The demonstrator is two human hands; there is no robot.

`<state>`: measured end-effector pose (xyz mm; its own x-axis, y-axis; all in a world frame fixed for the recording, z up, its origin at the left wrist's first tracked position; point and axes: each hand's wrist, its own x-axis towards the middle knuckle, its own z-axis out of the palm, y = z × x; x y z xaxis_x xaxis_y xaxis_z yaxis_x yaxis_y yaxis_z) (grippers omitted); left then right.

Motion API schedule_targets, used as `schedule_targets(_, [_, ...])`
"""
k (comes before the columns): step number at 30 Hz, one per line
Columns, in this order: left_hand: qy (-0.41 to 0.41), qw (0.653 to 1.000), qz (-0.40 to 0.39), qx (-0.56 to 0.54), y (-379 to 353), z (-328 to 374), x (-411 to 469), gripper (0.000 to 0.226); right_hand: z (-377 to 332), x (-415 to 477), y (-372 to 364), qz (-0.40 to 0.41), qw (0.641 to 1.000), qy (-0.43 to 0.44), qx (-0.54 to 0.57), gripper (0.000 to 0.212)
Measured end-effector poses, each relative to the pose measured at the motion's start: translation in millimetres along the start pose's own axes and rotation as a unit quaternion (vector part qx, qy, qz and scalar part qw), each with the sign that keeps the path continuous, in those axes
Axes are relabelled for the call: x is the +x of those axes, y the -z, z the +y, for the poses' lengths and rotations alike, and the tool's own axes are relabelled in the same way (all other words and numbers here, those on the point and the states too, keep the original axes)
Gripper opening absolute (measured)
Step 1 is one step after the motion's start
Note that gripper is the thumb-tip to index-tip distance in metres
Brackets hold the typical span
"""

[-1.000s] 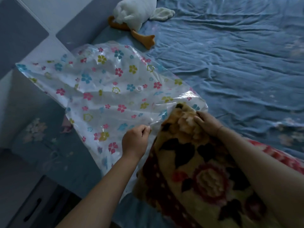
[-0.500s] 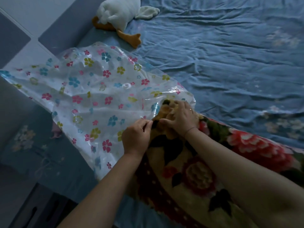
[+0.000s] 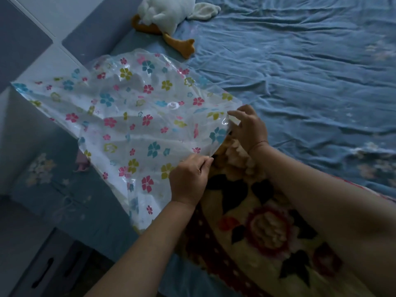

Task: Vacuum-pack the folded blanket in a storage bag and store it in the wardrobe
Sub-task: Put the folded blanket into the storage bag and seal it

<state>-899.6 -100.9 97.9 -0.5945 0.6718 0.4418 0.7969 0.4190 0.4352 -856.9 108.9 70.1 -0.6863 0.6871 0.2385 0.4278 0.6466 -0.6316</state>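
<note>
Clear plastic printed with flowers: the bag (image 3: 128, 125) lies left of and beyond my hands, its long axis running from its open mouth toward the bed's left edge, with the valve (image 3: 173, 106) on top. No blanket shows through the film past the mouth.

My left hand (image 3: 189, 179) pinches the mouth's near end. The blanket (image 3: 257, 232) lies on the other side of the mouth, stretching back toward me in line with the bag. Its far corner sits right at the mouth between my hands; whether it is under the lip I cannot tell.

My right hand (image 3: 248, 129) grips the mouth's far end, lifting the upper lip. Both hands are at the mouth, and the right forearm lies over the blanket, so I judge it is the one to feed the blanket in.

Right of the bag is the bed (image 3: 310, 82).
</note>
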Motion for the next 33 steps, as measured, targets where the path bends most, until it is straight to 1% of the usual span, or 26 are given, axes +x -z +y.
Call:
schedule_targets(2, [-0.008, 1.0, -0.001, 0.005, -4.4, 4.3, -4.5, 0.028, 2.0, 1.6, 5.2, 0.056, 0.995, 0.085, -0.026, 0.018])
schedule_targets(3, [-0.015, 1.0, 0.0, 0.016, -6.3, 5.7, -7.0, 0.027, 4.9, 2.4, 10.4, 0.087, 0.984, 0.147, -0.061, 0.015])
schedule_targets(5, [-0.034, 0.999, 0.003, 0.038, -10.1, 7.2, -13.5, 0.023, 15.3, 1.7, 23.3, 0.13, 0.945, 0.266, -0.137, 0.014])
schedule_targets(7, [-0.049, 0.998, 0.007, 0.049, -15.8, 8.8, -23.8, 0.02, 30.6, -4.3, 37.1, 0.128, 0.912, 0.348, -0.174, 0.019])
schedule_targets(9, [-0.057, 0.997, -0.003, 0.061, -24.8, 11.4, -39.9, 0.015, 47.6, -15.5, 49.3, 0.105, 0.889, 0.401, -0.194, 0.022])
schedule_targets(11, [-0.054, 0.995, -0.016, 0.078, -34.0, 9.3, -59.3, 0.009, 63.4, -28.3, 58.9, 0.082, 0.88, 0.426, -0.192, 0.024])
schedule_targets(12, [-0.042, 0.995, -0.019, 0.086, -37.4, 6.5, -68.3, 0.01, 70.0, -34.1, 62.2, 0.071, 0.879, 0.433, -0.189, 0.025])
schedule_targets(14, [-0.01, 0.995, -0.023, 0.093, -41.5, -0.7, -83.7, 0.012, 80.2, -45.2, 65.2, 0.043, 0.88, 0.43, -0.196, 0.027])
schedule_targets(16, [0.013, 0.995, -0.025, 0.093, -43.0, -4.3, -95.3, 0.013, 86.9, -55.0, 60.2, -0.007, 0.896, 0.387, -0.219, 0.035])
schedule_targets(18, [0.024, 0.995, -0.025, 0.092, -43.0, -2.3, -103.1, 0.012, 89.9, -60.4, 51.2, -0.053, 0.924, 0.296, -0.238, 0.049])
schedule_targets(20, [0.028, 0.995, -0.028, 0.089, -43.1, 2.7, -111.3, 0.016, 86.8, -59.3, 44.4, -0.079, 0.958, 0.179, -0.209, 0.057])
schedule_targets(21, [0.031, 0.995, -0.032, 0.087, -43.1, 6.1, -116.0, 0.02, 86.1, -56.7, 41.9, -0.096, 0.969, 0.123, -0.194, 0.06])
schedule_targets(23, [0.03, 0.995, -0.046, 0.085, -43.0, 13.3, -125.1, 0.024, 87.1, -50.8, 41.4, -0.138, 0.97, 0.041, -0.194, 0.06])
schedule_targets(24, [0.026, 0.995, -0.051, 0.084, -43.6, 17.2, -128.8, 0.02, 88.3, -47.9, 43.1, -0.14, 0.969, 0.033, -0.201, 0.057])
schedule_targets(26, [0.015, 0.995, -0.056, 0.077, -45.9, 28.7, -134.6, 0.01, 94.3, -44.0, 50.9, -0.107, 0.965, 0.098, -0.221, 0.053])
schedule_targets(28, [0.009, 0.997, -0.061, 0.056, -50.6, 47.6, -138.3, 0.015, 106.4, -45.2, 64.8, -0.105, 0.949, 0.164, -0.249, 0.05])
schedule_targets(30, [0.0, 0.997, -0.076, 0.027, -57.8, 70.5, -142.8, 0.013, 120.5, -49.4, 83.2, -0.099, 0.936, 0.205, -0.27, 0.046])
schedule_targets(31, [0.0, 0.996, -0.083, 0.011, -61.4, 82.0, -145.0, 0.011, 129.6, -51.3, 91.2, -0.096, 0.932, 0.216, -0.275, 0.049])
schedule_targets(33, [0.011, 0.996, -0.086, -0.018, -69.6, 101.6, -148.2, 0.009, 146.1, -56.0, 106.1, -0.094, 0.929, 0.21, -0.291, 0.052])
